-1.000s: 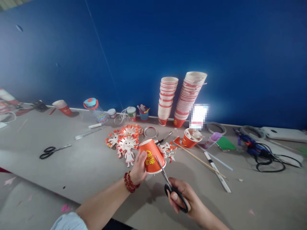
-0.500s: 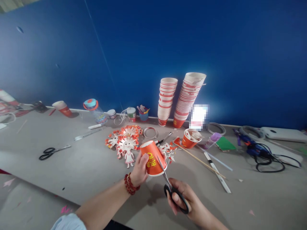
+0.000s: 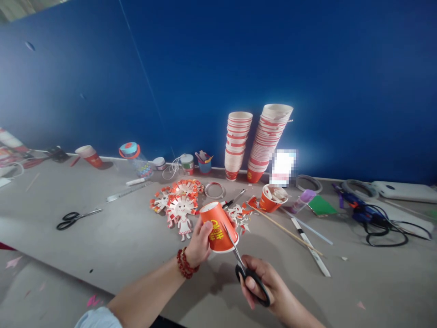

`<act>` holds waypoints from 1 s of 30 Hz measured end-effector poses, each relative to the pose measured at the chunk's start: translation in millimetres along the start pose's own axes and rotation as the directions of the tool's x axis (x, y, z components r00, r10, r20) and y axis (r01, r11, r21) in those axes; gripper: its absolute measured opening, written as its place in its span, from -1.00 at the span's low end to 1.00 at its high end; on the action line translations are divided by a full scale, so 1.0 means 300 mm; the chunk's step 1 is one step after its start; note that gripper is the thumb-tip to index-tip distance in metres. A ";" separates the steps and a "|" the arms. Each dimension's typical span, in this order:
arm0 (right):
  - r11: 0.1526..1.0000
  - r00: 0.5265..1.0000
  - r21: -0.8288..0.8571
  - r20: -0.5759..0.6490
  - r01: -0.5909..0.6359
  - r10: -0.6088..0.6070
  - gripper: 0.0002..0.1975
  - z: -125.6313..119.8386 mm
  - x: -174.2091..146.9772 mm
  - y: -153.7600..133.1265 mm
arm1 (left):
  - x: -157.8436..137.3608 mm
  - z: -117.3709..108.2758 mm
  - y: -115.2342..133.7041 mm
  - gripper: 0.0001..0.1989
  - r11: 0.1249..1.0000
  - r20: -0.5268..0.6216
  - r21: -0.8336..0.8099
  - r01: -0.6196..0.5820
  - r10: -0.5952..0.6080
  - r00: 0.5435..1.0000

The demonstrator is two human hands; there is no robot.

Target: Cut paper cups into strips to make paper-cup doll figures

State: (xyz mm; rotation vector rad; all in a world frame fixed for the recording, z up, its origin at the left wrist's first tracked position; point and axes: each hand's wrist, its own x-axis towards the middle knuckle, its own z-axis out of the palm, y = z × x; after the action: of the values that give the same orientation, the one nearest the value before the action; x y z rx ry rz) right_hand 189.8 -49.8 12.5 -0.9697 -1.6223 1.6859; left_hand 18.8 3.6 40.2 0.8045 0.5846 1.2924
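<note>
My left hand is wrapped round a red paper cup with yellow lettering, its rim tilted down toward me. In my right hand is a pair of scissors with black handles, my fingers through the loops. One blade lies along the outside of the cup's wall, reaching up from the rim; the other blade is hidden, seemingly inside the cup. Just behind the cup lie cut paper scraps. Paper dolls with fringed red-and-white heads lie to the left of it.
Two tall stacks of paper cups stand against the blue wall. A scrap-filled cup, a wooden stick and a white marker are at right, before a blue glue gun. Other scissors lie at left.
Both hands, the cup and the scissors hold nearly the same pose. The whole view has shifted very slightly, and the right hand sits a touch further right.
</note>
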 end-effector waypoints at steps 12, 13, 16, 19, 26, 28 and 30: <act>0.996 0.999 -0.086 -0.037 0.032 -0.035 -0.42 -0.004 0.000 -0.010 | -0.005 0.011 0.011 -0.57 0.978 -0.069 0.209 -0.019 0.034 0.997; 0.998 0.999 -0.067 -0.031 0.017 -0.019 -0.42 -0.004 0.000 -0.010 | -0.006 0.010 0.011 -0.55 0.977 -0.055 0.214 -0.016 0.029 0.998; 1.000 1.000 -0.019 -0.021 -0.004 0.003 -0.41 -0.002 0.001 -0.012 | -0.008 0.005 0.005 -0.51 0.978 0.024 0.209 -0.020 0.016 1.000; 1.000 0.999 -0.025 -0.031 0.009 -0.010 -0.40 -0.001 -0.001 -0.013 | -0.009 0.001 -0.005 -0.49 0.978 0.065 0.207 -0.020 0.007 0.998; 0.999 0.998 -0.047 -0.061 -0.026 0.023 -0.37 -0.001 0.001 -0.015 | -0.006 -0.018 -0.023 -0.50 0.990 0.101 0.141 -0.026 0.012 0.995; 0.999 0.998 -0.021 -0.052 -0.045 0.044 -0.38 0.000 0.000 -0.018 | -0.006 -0.026 -0.030 -0.50 0.992 0.115 0.120 -0.025 0.011 0.993; 0.999 0.998 0.002 -0.036 -0.051 0.052 -0.38 -0.001 -0.001 -0.021 | -0.006 -0.036 -0.038 -0.51 0.994 0.138 0.102 -0.027 0.013 0.990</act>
State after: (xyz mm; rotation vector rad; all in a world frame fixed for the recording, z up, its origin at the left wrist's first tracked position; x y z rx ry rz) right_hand 189.7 -49.5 18.8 -1.0437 -1.5855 1.6935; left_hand 17.0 3.0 24.4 0.9789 0.5379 1.2215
